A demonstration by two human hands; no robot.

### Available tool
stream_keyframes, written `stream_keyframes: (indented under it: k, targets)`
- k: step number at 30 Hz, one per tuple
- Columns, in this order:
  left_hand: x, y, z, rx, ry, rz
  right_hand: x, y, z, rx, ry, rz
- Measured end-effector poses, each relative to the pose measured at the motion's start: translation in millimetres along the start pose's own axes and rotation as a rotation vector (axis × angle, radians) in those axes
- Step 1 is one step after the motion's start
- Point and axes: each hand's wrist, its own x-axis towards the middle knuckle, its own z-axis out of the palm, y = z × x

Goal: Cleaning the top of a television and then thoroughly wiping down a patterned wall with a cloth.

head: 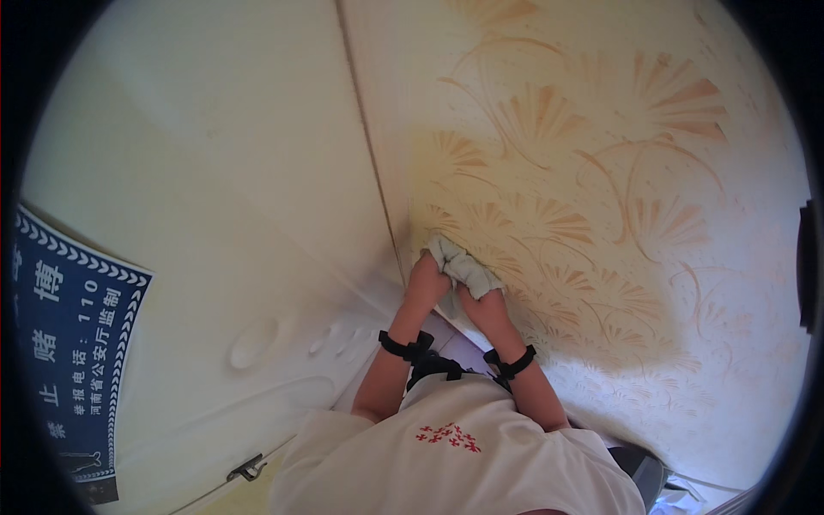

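Note:
In front of my body, both hands hold a crumpled pale grey-green cloth [465,267] in the head view. My left hand [429,278] grips its left end, close to the corner of the wall. My right hand [484,308] has the lower right part, and its fingers are partly hidden by the fabric. The cloth lies close against a cream wall [547,187] patterned with orange fan shapes; whether it presses on the surface cannot be told. A black strap circles each wrist.
To the left stands a cream door [244,212] with embossed shapes and a metal handle [247,468]. A blue sign [80,360] bearing white writing is fixed on it. Floor tiles [456,347] show between my arms. A dark grey object [637,473] sits behind me at the lower right.

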Motion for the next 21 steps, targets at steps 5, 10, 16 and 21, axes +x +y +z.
stream_keyframes:
  k: [5, 10, 16, 21]
  targets:
    - [-9, -20, 12, 0.102, -0.128, -0.011, -16, 21, -5, 0.014, -0.026, 0.128]
    - [-14, -3, 12, 0.149, -0.147, 0.115, -20, 35, -9, 0.048, -0.023, 0.175]
    - [-25, 34, 22, 0.351, -0.35, -0.005, -46, 32, -45, -0.169, -0.11, 0.412]
    - [-39, 69, 27, 0.52, -0.494, 0.025, -60, -12, -84, -0.248, -0.019, 0.433]
